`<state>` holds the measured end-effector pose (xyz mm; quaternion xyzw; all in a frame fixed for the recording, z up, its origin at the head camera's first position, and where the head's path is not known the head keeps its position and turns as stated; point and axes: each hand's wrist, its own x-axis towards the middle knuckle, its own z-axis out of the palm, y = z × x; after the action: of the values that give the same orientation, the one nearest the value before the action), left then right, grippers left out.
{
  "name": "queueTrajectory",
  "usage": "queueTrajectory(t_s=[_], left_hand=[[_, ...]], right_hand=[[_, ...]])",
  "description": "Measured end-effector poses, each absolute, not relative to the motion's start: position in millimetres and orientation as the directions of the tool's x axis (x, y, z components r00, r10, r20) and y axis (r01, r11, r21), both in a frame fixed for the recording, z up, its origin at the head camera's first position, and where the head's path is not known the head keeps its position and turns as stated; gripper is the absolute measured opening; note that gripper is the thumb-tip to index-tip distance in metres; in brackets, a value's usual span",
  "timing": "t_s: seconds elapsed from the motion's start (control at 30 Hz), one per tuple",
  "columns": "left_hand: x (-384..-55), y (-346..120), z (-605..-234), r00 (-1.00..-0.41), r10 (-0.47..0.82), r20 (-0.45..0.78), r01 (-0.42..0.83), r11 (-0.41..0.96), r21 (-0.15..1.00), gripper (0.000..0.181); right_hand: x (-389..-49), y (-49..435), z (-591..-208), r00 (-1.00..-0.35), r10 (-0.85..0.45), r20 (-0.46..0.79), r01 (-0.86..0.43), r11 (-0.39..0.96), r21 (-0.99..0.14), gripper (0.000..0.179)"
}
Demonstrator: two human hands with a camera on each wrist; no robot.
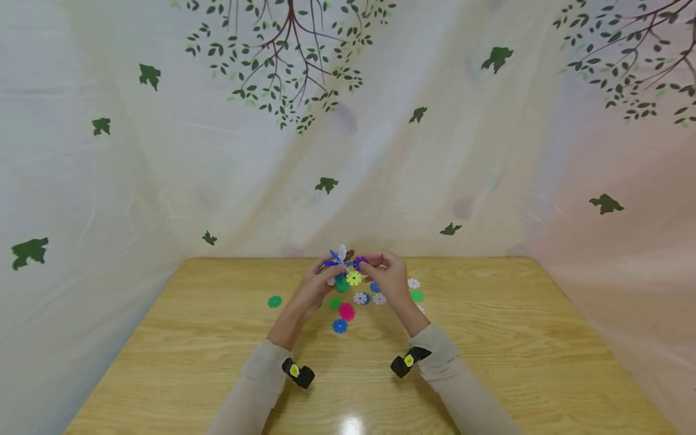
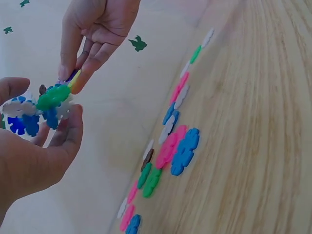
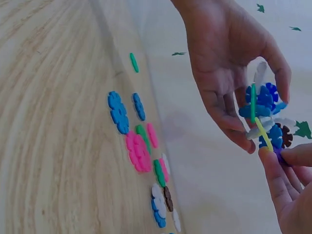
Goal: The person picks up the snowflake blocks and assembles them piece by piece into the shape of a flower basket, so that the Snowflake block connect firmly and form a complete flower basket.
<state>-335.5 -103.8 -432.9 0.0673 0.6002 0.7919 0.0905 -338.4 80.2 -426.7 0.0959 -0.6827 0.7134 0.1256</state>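
Observation:
Above the far part of the table, my left hand [image 1: 310,289] holds a cluster of interlocked snowflake discs [image 3: 263,108] between thumb and fingers. Blue, white, green and brown discs make up the cluster, standing at different angles. At its right side, my right hand [image 1: 394,281] pinches a purple snowflake disc [image 1: 360,263] between thumb and fingertips. A yellow disc [image 1: 354,278] sits edge-on beside those fingertips in both wrist views. The purple disc is mostly covered by the right fingers, so whether it is slotted into the cluster cannot be told.
Loose snowflake discs lie on the wooden table [image 1: 190,362] below the hands, among them a pink one [image 1: 347,312] and a blue one [image 1: 340,326]. A green disc [image 1: 274,301] lies apart at left. Behind the table hangs a patterned cloth [image 1: 261,181].

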Motion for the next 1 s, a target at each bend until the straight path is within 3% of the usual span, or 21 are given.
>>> queueTrajectory(t_s=[0.17, 0.37, 0.73, 1.0], left_hand=[[-335, -100, -435, -0.99, 0.143, 0.002, -0.037, -0.275, 0.961, 0.043], [-335, -100, -437, -0.997, 0.07, -0.039, -0.055, -0.244, 0.968, 0.037], [-337, -101, -437, -0.99, 0.103, -0.096, -0.119, -0.254, 0.96, 0.03], [-339, -99, -440, -0.983, 0.152, -0.101, -0.138, -0.256, 0.957, 0.028]], right_hand=[[-334, 77, -428, -0.957, 0.004, 0.291, -0.291, -0.037, -0.956, 0.015], [-330, 84, -424, -0.941, -0.189, 0.28, -0.296, 0.064, -0.953, 0.017], [-340, 138, -414, -0.869, -0.478, 0.13, -0.349, 0.406, -0.845, 0.018], [-343, 189, -419, -0.77, -0.636, 0.059, -0.48, 0.515, -0.71, 0.016]])
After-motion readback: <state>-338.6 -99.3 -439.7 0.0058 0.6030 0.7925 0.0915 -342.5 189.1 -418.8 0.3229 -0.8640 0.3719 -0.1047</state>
